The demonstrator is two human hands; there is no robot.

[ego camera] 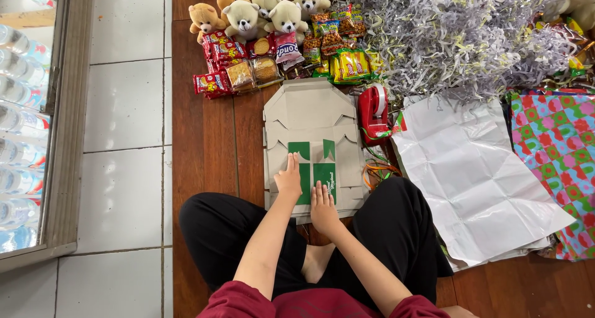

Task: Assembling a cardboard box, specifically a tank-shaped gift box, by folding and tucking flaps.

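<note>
Below, both hands lie flat and open on a green folded card (pixel 317 172) atop a stack of flattened cardboard boxes (pixel 313 116) on the wooden floor; the left hand (pixel 289 180) covers its left edge; the right hand (pixel 323 207) hides its lower part; the teddy bears (pixel 263 14) are cut off by the frame's top edge.

Flattened box (pixel 313 116): matt grey-brown cardboard, green printed panels.
Floor (pixel 214 126): smooth brown wood planks; glossy pale tiles at left.
Teddy bears (pixel 243 17): soft plush.
Snack packets (pixel 350 65): shiny plastic film.
White sheet (pixel 477 181): creased paper.
Tape dispenser (pixel 374 110): glossy red plastic.
</note>
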